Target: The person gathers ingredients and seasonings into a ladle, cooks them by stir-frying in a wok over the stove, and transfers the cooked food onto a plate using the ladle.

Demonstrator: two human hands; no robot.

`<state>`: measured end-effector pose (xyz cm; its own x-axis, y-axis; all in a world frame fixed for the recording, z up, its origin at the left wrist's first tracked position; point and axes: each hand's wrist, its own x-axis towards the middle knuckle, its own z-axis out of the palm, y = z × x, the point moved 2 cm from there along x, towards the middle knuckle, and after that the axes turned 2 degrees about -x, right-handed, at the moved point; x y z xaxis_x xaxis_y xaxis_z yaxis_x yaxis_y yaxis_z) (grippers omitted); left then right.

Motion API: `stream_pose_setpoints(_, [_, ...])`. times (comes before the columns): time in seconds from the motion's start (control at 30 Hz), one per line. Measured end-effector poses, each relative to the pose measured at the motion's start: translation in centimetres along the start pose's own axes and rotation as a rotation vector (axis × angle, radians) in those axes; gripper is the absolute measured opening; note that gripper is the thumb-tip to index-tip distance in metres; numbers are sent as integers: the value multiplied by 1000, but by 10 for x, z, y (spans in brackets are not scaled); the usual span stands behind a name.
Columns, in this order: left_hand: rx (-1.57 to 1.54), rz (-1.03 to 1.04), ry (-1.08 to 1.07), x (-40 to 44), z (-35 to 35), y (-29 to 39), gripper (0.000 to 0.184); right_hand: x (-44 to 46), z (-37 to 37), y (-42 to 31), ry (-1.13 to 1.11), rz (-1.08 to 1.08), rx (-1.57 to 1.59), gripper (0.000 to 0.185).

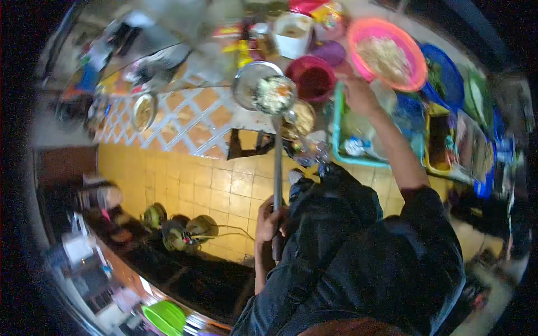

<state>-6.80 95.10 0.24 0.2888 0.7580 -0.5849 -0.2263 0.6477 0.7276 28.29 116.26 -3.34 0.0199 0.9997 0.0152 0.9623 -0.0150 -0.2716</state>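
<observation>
My left hand (269, 220) is wrapped round the long metal handle of a ladle (278, 162) in front of my body. At its far end, the ladle's round head carries pale chopped food with an orange patch (274, 94). Behind it stands a shiny metal bowl (244, 84). My right hand (358, 94) reaches out over the rim of a turquoise tray (337, 129), close to a red bowl of dark red contents (312, 81) and a pink-orange basin (417, 78) of pale food. Blur hides how its fingers are set.
A white container (293, 35) and a blue basket of greens (457, 73) stand at the back. A small bowl of pale food (304, 119) is beside the ladle. Yellow tiles (190, 185) cover the floor, with several green objects (179, 229) on it. A lime-green basin (163, 318) is lower left.
</observation>
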Motion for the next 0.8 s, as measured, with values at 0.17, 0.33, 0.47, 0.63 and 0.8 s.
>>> stream_pose_setpoints(0.17, [-4,-40,-113,7,7,20,5,-105,-116,56,417,134,-10,27])
stream_pose_setpoints(0.33, [88,-10,-142,13,18,34,7,-183,-67,136,230,172,-322,21])
stream_pose_setpoints(0.47, [112,3,-160,12,33,30,8,-159,-11,189,61,226,-384,17])
stream_pose_setpoints(0.63, [83,11,-90,-7,71,8,15,-115,-7,207,-222,306,-554,22])
stream_pose_setpoints(0.8, [-18,30,79,-31,123,-36,13,-113,-31,188,-65,-183,-716,20])
